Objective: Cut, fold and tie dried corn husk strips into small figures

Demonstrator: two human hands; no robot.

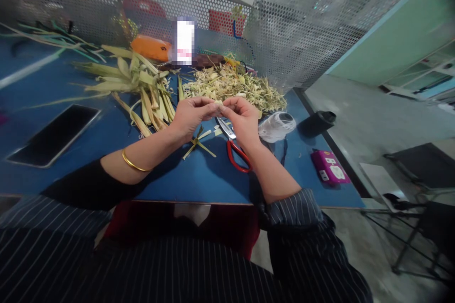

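Observation:
My left hand (192, 114) and my right hand (243, 116) meet above the blue table, fingertips pinched together on a small pale piece of husk (218, 103). Most of that piece is hidden by the fingers. Below my right hand lie red-handled scissors (239, 157), blades pointing away from me. A small cross of folded husk strips (198, 142) rests under my left wrist. Behind the hands spreads a heap of pale husk scraps (231, 83). Left of it lies a bunch of long corn husks (142, 85).
A white thread spool (277, 127), a black spool (316, 124) and a purple packet (330, 168) sit to the right. A dark phone (55, 135) lies at left. An orange packet (151, 48) is at the back, before a perforated metal screen (284, 23).

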